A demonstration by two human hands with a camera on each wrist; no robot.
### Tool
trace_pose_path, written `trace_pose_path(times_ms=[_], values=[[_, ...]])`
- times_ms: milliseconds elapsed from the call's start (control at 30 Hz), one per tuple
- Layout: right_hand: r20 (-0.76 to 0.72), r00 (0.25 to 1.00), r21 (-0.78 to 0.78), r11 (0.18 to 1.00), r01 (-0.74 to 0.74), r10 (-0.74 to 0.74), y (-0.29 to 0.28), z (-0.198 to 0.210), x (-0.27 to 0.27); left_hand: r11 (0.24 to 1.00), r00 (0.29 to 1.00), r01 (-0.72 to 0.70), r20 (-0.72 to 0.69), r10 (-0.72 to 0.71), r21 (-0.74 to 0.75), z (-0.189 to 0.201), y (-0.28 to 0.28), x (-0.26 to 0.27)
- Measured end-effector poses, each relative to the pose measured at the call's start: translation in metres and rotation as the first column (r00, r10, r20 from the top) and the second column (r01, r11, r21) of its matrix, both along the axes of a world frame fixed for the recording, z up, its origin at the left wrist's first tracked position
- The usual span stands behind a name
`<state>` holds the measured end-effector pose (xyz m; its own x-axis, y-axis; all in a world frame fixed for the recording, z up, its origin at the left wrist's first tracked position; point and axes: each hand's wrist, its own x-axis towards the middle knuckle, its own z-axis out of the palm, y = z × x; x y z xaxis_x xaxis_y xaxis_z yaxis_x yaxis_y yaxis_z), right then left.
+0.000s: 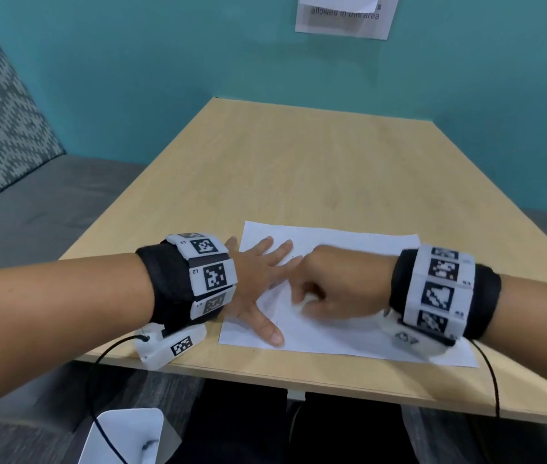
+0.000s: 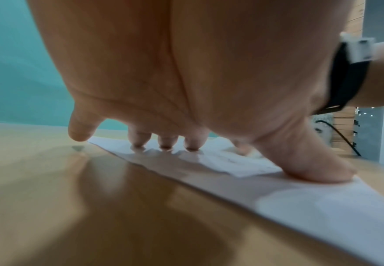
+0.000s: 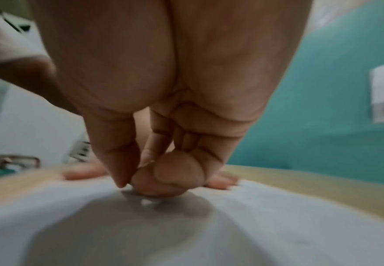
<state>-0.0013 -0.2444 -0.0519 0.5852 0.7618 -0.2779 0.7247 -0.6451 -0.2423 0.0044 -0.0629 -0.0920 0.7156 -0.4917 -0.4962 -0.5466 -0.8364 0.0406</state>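
Pressing the left hand (image 1: 258, 279) flat on the left part of the white sheet of paper (image 1: 342, 333), fingers straight and spread wide, thumb (image 1: 270, 331) down near the sheet's near edge, little finger (image 2: 79, 133) landing just off the paper on the wooden table (image 1: 299, 162). Resting the right hand (image 1: 339, 286) on the middle of the same sheet, just beside the left fingertips, fingers curled into a fist, thumb tip and folded knuckles touching the paper, gripping nothing that shows. Pinning the sheet flat close to the table's near edge, long side toward the person. Wearing black wrist bands (image 1: 165, 283) with white marker tiles on both forearms. Facing a teal wall (image 1: 131, 78) with a printed notice (image 1: 342, 26) beyond the table's far edge.
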Motion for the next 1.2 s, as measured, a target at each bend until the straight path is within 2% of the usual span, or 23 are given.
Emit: trace_pose_path(times_ms=[100,200,267,367,400,533,700,833,1000,1067,1200], values=[[0.056,0.993,0.014,0.995,0.102,-0.103,-0.009,-0.001,0.017,1.000,1.000,-0.014,0.001,0.014,-0.003,0.000,-0.001,-0.001],[-0.033,0.999,0.006,1.000,-0.026,0.027,0.005,0.000,-0.014,1.000,1.000,0.006,-0.002,-0.006,-0.003,-0.001,0.001,0.000],[-0.042,0.998,-0.016,0.999,-0.052,0.052,0.003,0.002,-0.011,1.000,1.000,0.007,-0.002,-0.007,0.000,-0.001,0.001,0.001],[0.060,0.994,-0.001,0.996,0.091,-0.091,-0.010,0.004,0.019,1.000,1.000,-0.008,-0.008,0.008,0.011,0.001,0.000,0.000],[0.072,0.993,0.002,0.996,0.093,-0.093,-0.010,0.003,0.018,1.000,1.000,-0.009,-0.006,0.009,0.007,0.001,0.000,0.000],[-0.059,0.994,0.012,0.996,-0.092,0.093,0.009,-0.001,-0.023,1.000,1.000,0.000,-0.004,0.000,-0.002,0.002,0.000,-0.001],[0.063,0.996,0.011,0.998,0.059,-0.060,-0.009,0.002,0.010,1.000,1.000,-0.013,-0.002,0.013,-0.001,0.002,0.000,-0.001],[-0.057,0.997,0.009,0.999,-0.053,0.053,0.003,-0.002,-0.019,1.000,1.000,-0.004,-0.001,0.004,-0.015,0.000,0.000,0.000],[0.031,0.993,0.031,0.994,0.109,-0.110,-0.016,-0.001,0.018,1.000,1.000,-0.001,0.025,0.001,0.007,0.001,0.000,0.000],[0.042,0.995,0.048,0.995,0.083,-0.085,-0.016,-0.005,0.020,0.999,0.999,0.032,0.037,-0.032,-0.006,0.003,-0.006,0.001],[0.052,0.994,0.045,0.994,0.097,-0.099,-0.017,-0.004,0.014,0.990,0.998,0.062,-0.001,-0.062,-0.130,-0.002,-0.017,0.003]])
